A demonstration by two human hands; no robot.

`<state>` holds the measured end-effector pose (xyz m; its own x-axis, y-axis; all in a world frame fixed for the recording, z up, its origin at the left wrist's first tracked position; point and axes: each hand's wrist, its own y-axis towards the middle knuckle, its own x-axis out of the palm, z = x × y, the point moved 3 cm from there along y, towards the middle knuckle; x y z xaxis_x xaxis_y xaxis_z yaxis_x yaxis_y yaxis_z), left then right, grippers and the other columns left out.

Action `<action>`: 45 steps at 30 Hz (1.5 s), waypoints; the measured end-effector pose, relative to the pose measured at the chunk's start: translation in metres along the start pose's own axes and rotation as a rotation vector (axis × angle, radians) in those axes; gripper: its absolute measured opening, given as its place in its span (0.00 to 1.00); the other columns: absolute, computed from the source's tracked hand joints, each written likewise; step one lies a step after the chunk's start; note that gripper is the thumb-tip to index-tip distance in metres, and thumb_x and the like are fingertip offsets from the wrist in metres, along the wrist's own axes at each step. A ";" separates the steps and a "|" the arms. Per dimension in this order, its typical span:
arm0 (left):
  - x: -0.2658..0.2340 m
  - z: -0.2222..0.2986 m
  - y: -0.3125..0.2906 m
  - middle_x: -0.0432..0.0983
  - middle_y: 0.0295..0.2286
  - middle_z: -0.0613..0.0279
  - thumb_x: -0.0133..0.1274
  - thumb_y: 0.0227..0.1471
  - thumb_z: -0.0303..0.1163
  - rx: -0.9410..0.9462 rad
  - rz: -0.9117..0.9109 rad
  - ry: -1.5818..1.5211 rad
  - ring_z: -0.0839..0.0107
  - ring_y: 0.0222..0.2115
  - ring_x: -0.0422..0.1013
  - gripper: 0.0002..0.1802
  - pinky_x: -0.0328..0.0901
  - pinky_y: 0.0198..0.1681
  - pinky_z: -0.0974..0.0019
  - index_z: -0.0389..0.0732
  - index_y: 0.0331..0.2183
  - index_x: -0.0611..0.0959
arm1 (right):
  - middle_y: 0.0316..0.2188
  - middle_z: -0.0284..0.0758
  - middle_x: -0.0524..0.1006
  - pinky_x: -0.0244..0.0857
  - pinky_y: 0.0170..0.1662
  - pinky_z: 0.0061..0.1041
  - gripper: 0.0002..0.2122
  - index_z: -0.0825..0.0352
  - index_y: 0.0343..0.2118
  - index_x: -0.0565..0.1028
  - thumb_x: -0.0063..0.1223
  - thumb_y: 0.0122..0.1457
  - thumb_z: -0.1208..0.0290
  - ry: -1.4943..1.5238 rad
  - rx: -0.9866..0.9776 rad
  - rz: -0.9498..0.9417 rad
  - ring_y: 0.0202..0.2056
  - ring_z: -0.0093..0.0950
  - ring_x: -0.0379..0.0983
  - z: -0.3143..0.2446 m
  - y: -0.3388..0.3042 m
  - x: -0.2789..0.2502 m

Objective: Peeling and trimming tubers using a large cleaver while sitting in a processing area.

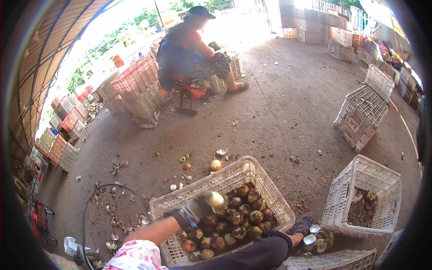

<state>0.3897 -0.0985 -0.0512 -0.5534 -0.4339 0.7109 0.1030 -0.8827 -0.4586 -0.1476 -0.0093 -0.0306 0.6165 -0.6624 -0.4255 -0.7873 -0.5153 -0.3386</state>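
My left hand [196,210], in a dark work glove, reaches over the near-left part of a large pale plastic crate [279,200]. Its fingers look closed around a pale, shiny, roundish thing [217,200], too blurred to name for certain. Below and beside the hand, the crate holds many round brown coconut-like nuts [237,218], mottled dark and tan. A floral sleeve [135,256] covers my upper arm. My right hand is out of view. My dark-trousered leg [252,254] stretches along the crate's near side, the sandaled foot [302,226] at its right corner.
To the right stands a pale crate [333,198] with brown scraps inside. White half shells [310,238] lie by my foot. A dark hose [84,220] curves at left. Husk bits [112,209] litter the floor. Ahead, another person [184,54] sits on a stool beside stacked crates [135,78].
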 end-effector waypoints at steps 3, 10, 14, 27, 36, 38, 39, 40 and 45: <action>0.000 -0.051 -0.013 0.81 0.45 0.51 0.63 0.53 0.46 -0.192 0.015 -0.147 0.57 0.46 0.77 0.31 0.70 0.53 0.53 0.35 0.51 0.79 | 0.37 0.41 0.79 0.69 0.26 0.23 0.25 0.71 0.63 0.66 0.48 0.72 0.57 0.024 0.006 -0.002 0.26 0.26 0.75 0.007 0.003 -0.009; -0.016 -0.073 -0.026 0.80 0.47 0.52 0.62 0.55 0.42 -0.245 0.044 -0.103 0.57 0.47 0.76 0.29 0.67 0.57 0.53 0.33 0.53 0.77 | 0.38 0.42 0.79 0.68 0.27 0.24 0.26 0.71 0.63 0.66 0.48 0.72 0.55 -0.024 -0.082 0.072 0.27 0.27 0.75 -0.026 -0.016 -0.001; -0.013 -0.070 -0.032 0.80 0.47 0.51 0.62 0.55 0.41 -0.228 0.087 -0.123 0.57 0.48 0.75 0.29 0.67 0.57 0.52 0.33 0.52 0.77 | 0.39 0.42 0.79 0.69 0.28 0.25 0.26 0.71 0.63 0.66 0.48 0.72 0.55 -0.031 -0.084 0.062 0.28 0.28 0.75 -0.018 -0.011 0.000; -0.072 0.102 0.075 0.76 0.40 0.55 0.65 0.49 0.33 0.731 0.461 0.404 0.59 0.39 0.79 0.32 0.80 0.41 0.55 0.38 0.53 0.69 | 0.40 0.44 0.80 0.70 0.32 0.27 0.26 0.73 0.63 0.67 0.47 0.71 0.55 -0.062 -0.100 0.021 0.31 0.31 0.76 -0.007 0.002 0.045; -0.066 0.096 0.088 0.76 0.43 0.57 0.69 0.43 0.34 0.444 0.448 0.224 0.61 0.42 0.78 0.41 0.79 0.39 0.50 0.50 0.56 0.66 | 0.41 0.45 0.80 0.71 0.34 0.29 0.26 0.74 0.62 0.67 0.47 0.71 0.56 -0.084 -0.095 -0.039 0.34 0.33 0.77 -0.031 -0.002 0.125; -0.042 0.099 0.091 0.75 0.45 0.58 0.71 0.42 0.34 0.416 0.470 0.316 0.61 0.43 0.78 0.43 0.80 0.39 0.50 0.51 0.57 0.65 | 0.41 0.45 0.80 0.70 0.35 0.29 0.26 0.74 0.62 0.67 0.46 0.71 0.56 -0.094 -0.090 -0.040 0.34 0.33 0.77 -0.036 -0.005 0.135; -0.036 0.097 0.090 0.74 0.46 0.58 0.72 0.40 0.35 0.393 0.498 0.396 0.60 0.44 0.78 0.46 0.80 0.38 0.50 0.53 0.58 0.64 | 0.41 0.45 0.80 0.70 0.35 0.29 0.26 0.74 0.62 0.67 0.46 0.71 0.56 -0.095 -0.091 -0.048 0.34 0.33 0.77 -0.038 -0.002 0.141; -0.043 0.096 0.092 0.74 0.45 0.59 0.73 0.38 0.34 0.393 0.503 0.361 0.61 0.45 0.77 0.49 0.80 0.37 0.51 0.50 0.59 0.63 | 0.41 0.45 0.80 0.70 0.35 0.29 0.26 0.74 0.62 0.67 0.46 0.71 0.56 -0.098 -0.091 -0.055 0.35 0.33 0.76 -0.038 0.001 0.146; -0.051 0.096 0.100 0.73 0.48 0.58 0.70 0.42 0.24 0.423 0.446 0.514 0.59 0.46 0.76 0.47 0.79 0.42 0.45 0.47 0.60 0.63 | 0.42 0.45 0.79 0.70 0.37 0.30 0.25 0.74 0.62 0.67 0.46 0.71 0.57 -0.106 -0.076 -0.076 0.36 0.34 0.76 -0.039 0.005 0.170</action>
<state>0.5073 -0.1824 -0.0821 -0.6872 -0.7154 0.1267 0.6518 -0.6841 -0.3275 -0.0470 -0.1457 -0.0715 0.6679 -0.5610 -0.4890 -0.7343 -0.6036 -0.3105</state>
